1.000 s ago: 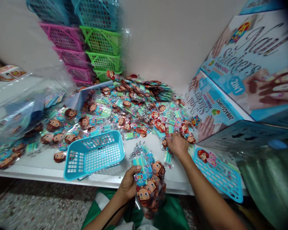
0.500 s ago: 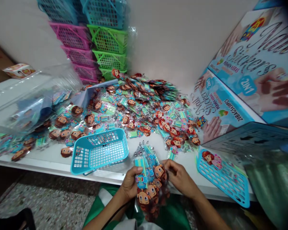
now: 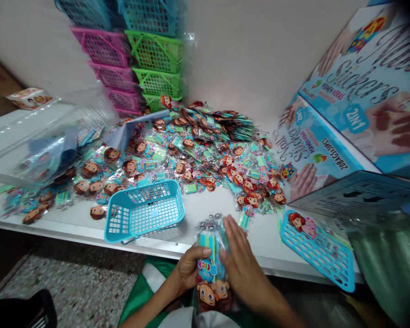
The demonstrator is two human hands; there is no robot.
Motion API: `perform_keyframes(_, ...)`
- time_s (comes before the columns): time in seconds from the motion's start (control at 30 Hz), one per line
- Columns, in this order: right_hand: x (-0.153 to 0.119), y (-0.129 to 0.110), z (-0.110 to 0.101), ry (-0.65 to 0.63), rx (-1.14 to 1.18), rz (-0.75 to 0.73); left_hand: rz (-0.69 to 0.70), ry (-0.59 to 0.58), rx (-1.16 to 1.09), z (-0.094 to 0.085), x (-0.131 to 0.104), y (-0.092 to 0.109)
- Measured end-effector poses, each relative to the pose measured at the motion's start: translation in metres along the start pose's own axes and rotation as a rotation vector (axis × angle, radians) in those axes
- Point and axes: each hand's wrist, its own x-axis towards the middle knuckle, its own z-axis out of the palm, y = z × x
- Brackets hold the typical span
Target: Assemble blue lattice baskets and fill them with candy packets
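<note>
A stack of small character packets (image 3: 208,269) is in my left hand (image 3: 188,265), whose thumb presses on the top packet. My right hand (image 3: 242,262) lies flat along the stack's right side, fingers extended and touching it. Just left of the hands, an empty-looking blue basket (image 3: 150,214) rests on the white table (image 3: 205,205). Behind it spreads a large heap of similar packets (image 3: 191,146), some with brown-haired and some with red-haired figures.
Tall stacks of pink baskets (image 3: 105,50) and green baskets (image 3: 157,52) stand against the wall. Sticker boxes (image 3: 314,146) are at the right, near a flat blue lattice piece (image 3: 317,250). A clear plastic bag (image 3: 51,141) lies at the left.
My right hand has gone from pinching at the packets' edge to lying flat against their side. The packets are gathered into a narrower stack.
</note>
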Motion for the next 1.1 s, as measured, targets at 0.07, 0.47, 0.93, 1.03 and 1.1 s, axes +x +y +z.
perform_keyframes(0.07, -0.015, 0.004, 0.021, 0.017, -0.039, -0.033, -0.005, 0.019, 0.008, -0.002, -0.002, -0.002)
perform_keyframes(0.47, -0.011, -0.007, 0.017, -0.124, 0.665, 0.345, 0.119, 0.178, 0.19, 0.014, -0.006, -0.01)
perform_keyframes(0.93, 0.021, -0.002, -0.004, -0.123, 0.387, 0.21, 0.281, 0.041, 0.393, 0.021, 0.014, -0.012)
perform_keyframes(1.03, 0.034, 0.002, -0.022, -0.187, 0.229, 0.125, 0.283, -0.025, 0.531, 0.024, 0.019, -0.002)
perform_keyframes(1.1, 0.042, 0.008, -0.035, -0.196, 0.011, -0.002, 0.383, 0.049, 0.58, 0.021, 0.018, 0.0)
